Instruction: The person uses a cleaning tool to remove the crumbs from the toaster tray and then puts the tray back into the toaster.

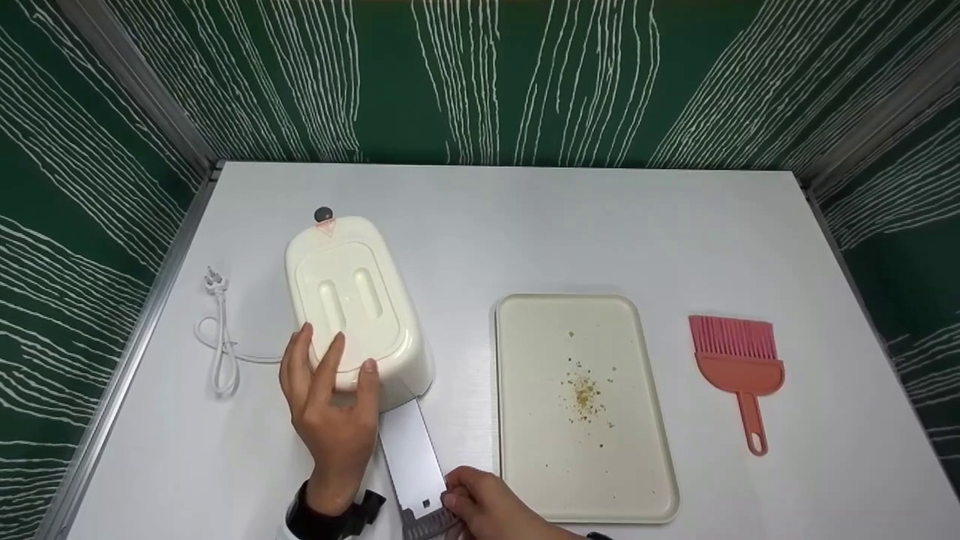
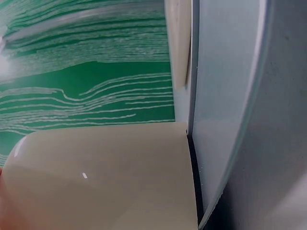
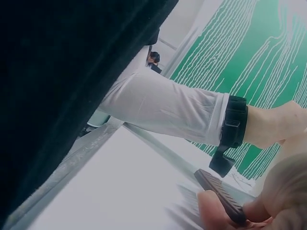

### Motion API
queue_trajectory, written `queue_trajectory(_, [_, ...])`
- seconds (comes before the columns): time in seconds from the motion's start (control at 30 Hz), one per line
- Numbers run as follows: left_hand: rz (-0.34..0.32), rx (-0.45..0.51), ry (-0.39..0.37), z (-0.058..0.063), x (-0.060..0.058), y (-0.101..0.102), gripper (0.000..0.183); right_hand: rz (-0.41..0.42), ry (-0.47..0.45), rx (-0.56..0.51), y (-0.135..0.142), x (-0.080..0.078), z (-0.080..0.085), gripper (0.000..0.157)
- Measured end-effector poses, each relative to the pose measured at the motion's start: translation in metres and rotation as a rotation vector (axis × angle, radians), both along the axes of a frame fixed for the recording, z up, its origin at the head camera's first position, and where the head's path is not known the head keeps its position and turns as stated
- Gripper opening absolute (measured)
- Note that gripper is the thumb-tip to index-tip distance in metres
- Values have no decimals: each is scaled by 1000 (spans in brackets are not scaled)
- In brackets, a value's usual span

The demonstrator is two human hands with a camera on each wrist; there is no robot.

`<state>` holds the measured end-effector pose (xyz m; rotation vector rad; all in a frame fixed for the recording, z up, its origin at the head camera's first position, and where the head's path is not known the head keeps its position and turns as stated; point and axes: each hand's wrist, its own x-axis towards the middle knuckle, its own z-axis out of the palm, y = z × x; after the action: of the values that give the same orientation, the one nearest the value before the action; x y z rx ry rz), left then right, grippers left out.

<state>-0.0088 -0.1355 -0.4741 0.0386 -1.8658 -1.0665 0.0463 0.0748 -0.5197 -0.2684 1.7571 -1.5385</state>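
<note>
A cream toaster with a lid bearing two long recesses stands at the left of the table. My left hand rests on the near end of its lid, fingers spread, thumb by the right corner. The toaster's glossy side fills the lower part of the left wrist view. From its near end a flat silvery crumb tray sticks out toward me. My right hand pinches the tray's dark ribbed handle between thumb and fingers. Whatever part of the tray lies inside the toaster is hidden.
A cream rectangular tray with crumbs scattered near its middle lies right of the toaster. Farther right is a red-pink brush. The white power cord with its plug lies loose on the left.
</note>
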Motion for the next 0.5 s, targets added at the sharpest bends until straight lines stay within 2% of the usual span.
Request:
queue_trajectory(0.17, [2, -5, 3, -1, 1, 0, 39, -20, -23, -6, -2, -1, 0, 12])
queue_trajectory(0.4, [10, -18, 7, -1, -1, 0, 39, -54, -135, -38, -7, -4, 2, 13])
queue_trajectory(0.5, [13, -18, 9, -1, -1, 0, 39, -65, -148, -53, -9, -5, 4, 12])
